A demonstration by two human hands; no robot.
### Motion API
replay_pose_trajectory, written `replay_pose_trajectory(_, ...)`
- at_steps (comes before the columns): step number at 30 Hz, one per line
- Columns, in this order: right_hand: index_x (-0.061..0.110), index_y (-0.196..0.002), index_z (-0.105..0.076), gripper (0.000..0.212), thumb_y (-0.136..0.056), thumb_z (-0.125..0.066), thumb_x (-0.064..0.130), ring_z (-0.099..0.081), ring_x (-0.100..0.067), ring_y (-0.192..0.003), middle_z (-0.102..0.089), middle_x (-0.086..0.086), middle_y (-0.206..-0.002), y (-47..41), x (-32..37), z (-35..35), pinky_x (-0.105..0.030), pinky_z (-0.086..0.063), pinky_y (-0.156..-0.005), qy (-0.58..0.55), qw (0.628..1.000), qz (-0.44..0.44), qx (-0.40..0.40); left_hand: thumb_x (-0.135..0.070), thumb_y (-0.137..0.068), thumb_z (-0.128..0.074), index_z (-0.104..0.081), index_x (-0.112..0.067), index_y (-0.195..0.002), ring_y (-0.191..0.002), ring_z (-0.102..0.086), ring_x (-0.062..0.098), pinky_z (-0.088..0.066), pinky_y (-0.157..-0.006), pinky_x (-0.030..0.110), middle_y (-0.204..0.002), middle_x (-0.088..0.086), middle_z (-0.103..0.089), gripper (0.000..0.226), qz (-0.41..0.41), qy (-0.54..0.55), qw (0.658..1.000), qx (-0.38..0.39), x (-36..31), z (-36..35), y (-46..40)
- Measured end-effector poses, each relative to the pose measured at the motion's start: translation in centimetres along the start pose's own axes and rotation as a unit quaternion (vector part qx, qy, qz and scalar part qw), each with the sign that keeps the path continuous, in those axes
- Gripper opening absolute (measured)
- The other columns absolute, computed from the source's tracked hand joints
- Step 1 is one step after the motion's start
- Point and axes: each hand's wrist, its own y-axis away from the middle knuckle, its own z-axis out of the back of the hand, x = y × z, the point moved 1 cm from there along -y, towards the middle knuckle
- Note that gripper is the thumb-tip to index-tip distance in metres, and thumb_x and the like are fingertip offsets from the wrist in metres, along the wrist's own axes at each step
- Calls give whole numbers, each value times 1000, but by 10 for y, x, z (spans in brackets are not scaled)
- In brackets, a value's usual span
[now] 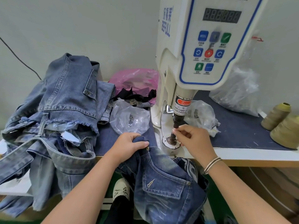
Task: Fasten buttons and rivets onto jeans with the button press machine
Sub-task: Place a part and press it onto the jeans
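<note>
A white button press machine [202, 50] stands on the table, its dark punch [177, 122] above a round die [171, 142]. My left hand [129, 145] grips the bunched waistband of dark blue jeans [165, 188] that hang off the table's front edge; a metal rivet [147, 148] shows just beside my thumb. My right hand [192, 139] is at the punch tip, thumb and forefinger pinched together on something too small to make out.
A heap of lighter jeans [53, 120] fills the left of the table. Clear plastic bags [131, 118] and a pink bag [137, 78] lie behind. Two olive thread cones [281, 123] stand at the right. A shoe [121, 189] is below.
</note>
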Motion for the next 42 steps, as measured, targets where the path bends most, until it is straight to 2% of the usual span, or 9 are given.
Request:
replay_pose_trajectory(11, 14, -89, -77, 10, -80, -73, 11, -52, -9, -53, -65, 2, -62, 2, 4, 6, -27, -51, -57, 153, 979, 133, -13, -23, -83, -73, -66, 3, -84, -66, -51, 9, -38, -66, 24, -69, -1, -56, 28, 3, -1, 1000, 12, -4, -1, 1)
replay_pose_trajectory(16, 12, -91, -74, 8, -84, -69, 12, -56, -7, -68, -67, 5, -72, 19, 11, 16, -11, -44, -60, 79, 986, 134, -55, -19, -85, -70, -70, -13, -70, -65, -58, 9, -44, -66, 22, -68, -3, -63, 16, 13, 64, 997, 28, -12, 1, 6)
replay_pose_trajectory(20, 36, -107, -58, 32, -83, -53, 56, -56, 5, -91, -60, 21, -95, 59, 21, 8, -10, -43, -77, 62, 988, 77, 119, -21, -82, -72, -73, -12, -77, -73, -66, 17, -49, -68, 23, -78, 4, -70, 10, -2, 151, 985, 86, -36, 7, 11)
replay_pose_trajectory(22, 40, -111, -55, 39, -79, -55, 63, -57, 4, -97, -63, 20, -103, 68, 23, 1, -16, -45, -85, 47, 982, 3, 183, -29, -73, -74, -65, 3, -86, -74, -61, 20, -46, -72, 28, -79, 10, -64, 36, -23, 141, 983, 114, -52, 7, 10)
replay_pose_trajectory(26, 9, -93, -71, 29, -85, -63, 35, -69, -23, -89, -73, -10, -94, 57, 33, 7, -42, -52, -87, -252, 940, -182, 144, -30, -80, -75, -59, -14, -86, -70, -54, 5, -41, -70, 20, -76, -8, -59, 23, -125, -27, 992, 22, -74, -3, 13)
replay_pose_trajectory(30, 20, -93, -77, 30, -73, -65, 39, -69, -23, -96, -72, -10, -105, 45, 36, 17, -39, -51, -84, -475, 835, -270, 64, -39, -86, -62, -46, -27, -70, -56, -41, 2, -34, -57, 15, -62, -13, -47, 25, -216, -61, 962, -157, -72, -2, 38)
replay_pose_trajectory(34, 15, -104, -74, 42, -72, -68, 42, -66, -29, -106, -69, -12, -113, 43, 35, 12, -45, -50, -90, -528, 797, -290, 45, -88, -72, -30, -66, -18, -58, -46, -58, 12, -41, -47, 16, -53, 1, -64, 80, 96, -53, 985, 136, -55, -16, 72)
replay_pose_trajectory(37, 19, -98, -75, 36, -72, -66, 41, -68, -26, -100, -70, -12, -110, 47, 38, 8, -37, -56, -77, -533, 805, -259, 25, -89, -54, -42, -71, -18, -78, -63, -67, 14, -51, -54, 18, -75, 4, -73, 81, 237, 114, 943, 202, -45, -34, 90)
replay_pose_trajectory(42, 13, -81, -74, 26, -78, -68, 38, -70, -20, -80, -74, -8, -87, 65, 32, 20, -25, -53, -66, -457, 877, -144, 48, -25, -71, -68, -63, -17, -96, -83, -72, 18, -57, -65, 27, -100, 8, -74, 27, 88, 462, 882, 34, -56, -43, 86)
